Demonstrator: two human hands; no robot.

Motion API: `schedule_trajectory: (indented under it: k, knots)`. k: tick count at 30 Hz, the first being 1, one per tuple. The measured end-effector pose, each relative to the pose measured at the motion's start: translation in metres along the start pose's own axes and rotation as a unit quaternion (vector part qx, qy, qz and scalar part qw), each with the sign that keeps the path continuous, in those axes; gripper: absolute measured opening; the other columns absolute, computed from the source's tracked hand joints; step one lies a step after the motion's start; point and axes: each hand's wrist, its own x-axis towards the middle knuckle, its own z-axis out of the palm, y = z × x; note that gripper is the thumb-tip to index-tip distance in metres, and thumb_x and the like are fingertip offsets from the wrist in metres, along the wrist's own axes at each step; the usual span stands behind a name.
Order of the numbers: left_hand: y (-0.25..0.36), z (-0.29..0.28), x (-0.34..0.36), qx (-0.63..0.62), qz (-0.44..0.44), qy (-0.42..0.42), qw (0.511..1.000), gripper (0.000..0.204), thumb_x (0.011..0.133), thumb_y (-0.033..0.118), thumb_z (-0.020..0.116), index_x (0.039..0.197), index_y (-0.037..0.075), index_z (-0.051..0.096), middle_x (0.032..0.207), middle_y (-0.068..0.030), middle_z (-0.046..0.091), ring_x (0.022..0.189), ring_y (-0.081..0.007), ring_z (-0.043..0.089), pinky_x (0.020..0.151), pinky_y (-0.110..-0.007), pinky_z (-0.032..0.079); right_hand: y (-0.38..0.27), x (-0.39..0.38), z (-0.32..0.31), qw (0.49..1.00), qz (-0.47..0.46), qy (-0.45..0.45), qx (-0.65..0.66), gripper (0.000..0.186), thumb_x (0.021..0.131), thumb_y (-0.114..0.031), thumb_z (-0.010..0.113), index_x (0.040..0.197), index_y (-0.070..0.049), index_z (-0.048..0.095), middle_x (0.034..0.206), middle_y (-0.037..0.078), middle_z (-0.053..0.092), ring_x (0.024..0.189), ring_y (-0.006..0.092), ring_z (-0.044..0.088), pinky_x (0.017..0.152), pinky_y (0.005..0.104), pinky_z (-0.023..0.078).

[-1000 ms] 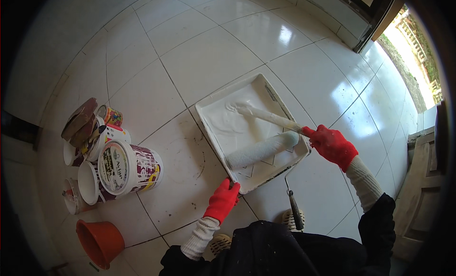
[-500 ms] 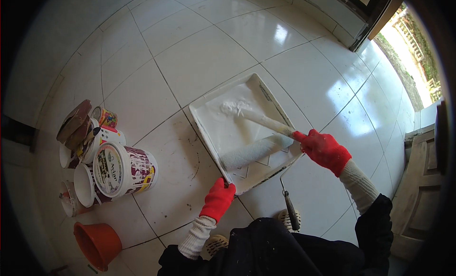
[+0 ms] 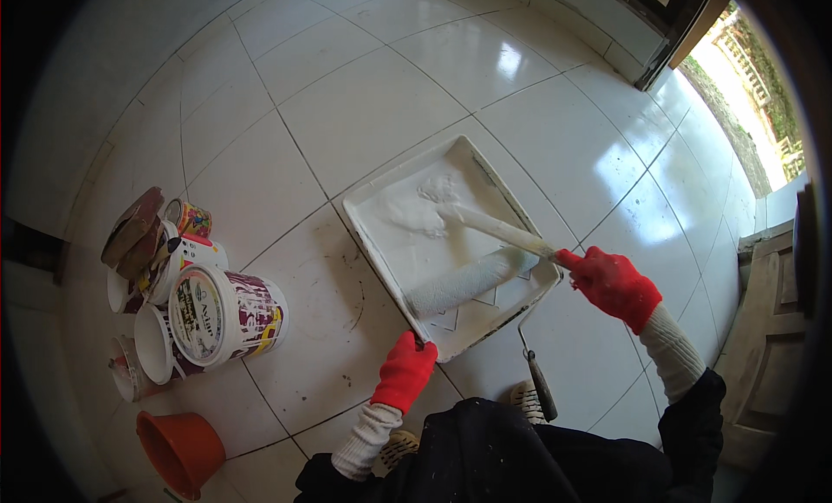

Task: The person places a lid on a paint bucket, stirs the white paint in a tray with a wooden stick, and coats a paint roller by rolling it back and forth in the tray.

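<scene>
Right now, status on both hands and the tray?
Right hand gripping paint-coated stick, tip in white paint. Left hand holding tray corner. Possible obstruction: roller lying in tray, near stick.

Roller (image 3: 468, 284) in tray (image 3: 451, 340), buckets (image 3: 256, 311) leftward

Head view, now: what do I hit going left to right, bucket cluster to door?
Lidded paint bucket → left red-gloved hand → dark roller handle → right red-gloved hand → wooden door. Left out: paint tray, which overlaps the left hand and the handle.
</scene>
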Motion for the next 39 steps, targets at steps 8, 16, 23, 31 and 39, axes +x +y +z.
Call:
schedule_trajectory:
  k: [8, 16, 23, 31, 39]
  knots:
    - [0.009, 0.003, -0.005, -0.016, -0.008, 0.0, 1.0, 0.026, 0.09, 0.03, 0.059, 0.097, 0.005, 0.058, 0.081, -0.0083, 0.069, 0.071, -0.024, 0.067, 0.073, -0.038, 0.052, -0.008, 0.006, -0.005, 1.0, 0.02, 0.023, -0.002, 0.043, 0.091, -0.009, 0.062, 0.132, -0.018, 0.056, 0.084, 0.012, 0.063, 0.074, 0.0276, 0.065, 0.067, 0.0393, 0.055]
    - [0.0, 0.004, 0.0, -0.025, 0.005, -0.016, 1.0, 0.024, 0.093, 0.025, 0.06, 0.103, 0.003, 0.057, 0.084, -0.0057, 0.065, 0.062, -0.0147, 0.063, 0.058, -0.03, 0.052, -0.006, 0.007, -0.011, 0.997, 0.069, 0.014, -0.033, 0.044, 0.092, -0.006, 0.06, 0.135, -0.015, 0.057, 0.086, 0.011, 0.065, 0.074, 0.0255, 0.065, 0.068, 0.0379, 0.054]
    - [0.002, 0.002, -0.003, -0.008, -0.01, -0.021, 1.0, 0.025, 0.093, 0.024, 0.06, 0.106, 0.003, 0.057, 0.086, -0.0058, 0.065, 0.063, -0.015, 0.064, 0.058, -0.031, 0.052, -0.007, -0.008, -0.019, 0.996, 0.085, -0.022, 0.009, 0.04, 0.094, -0.016, 0.06, 0.133, -0.018, 0.055, 0.089, 0.015, 0.063, 0.076, 0.0305, 0.065, 0.067, 0.0409, 0.054]
    - [0.006, -0.001, -0.005, -0.031, -0.01, -0.022, 0.999, 0.025, 0.093, 0.024, 0.06, 0.106, 0.002, 0.057, 0.086, -0.0063, 0.065, 0.062, -0.0146, 0.064, 0.057, -0.03, 0.052, -0.02, -0.005, -0.016, 0.998, 0.062, 0.003, -0.001, 0.042, 0.092, -0.01, 0.061, 0.133, -0.012, 0.056, 0.086, 0.015, 0.065, 0.075, 0.03, 0.065, 0.067, 0.041, 0.054]
    - [0.01, 0.002, -0.005, -0.03, -0.013, -0.024, 0.999, 0.024, 0.093, 0.023, 0.06, 0.104, 0.002, 0.057, 0.084, -0.0061, 0.065, 0.062, -0.0143, 0.064, 0.057, -0.03, 0.052, -0.046, 0.021, -0.015, 0.991, 0.134, 0.002, -0.021, 0.042, 0.092, -0.01, 0.059, 0.134, -0.008, 0.053, 0.084, 0.018, 0.064, 0.076, 0.033, 0.065, 0.066, 0.0424, 0.054]
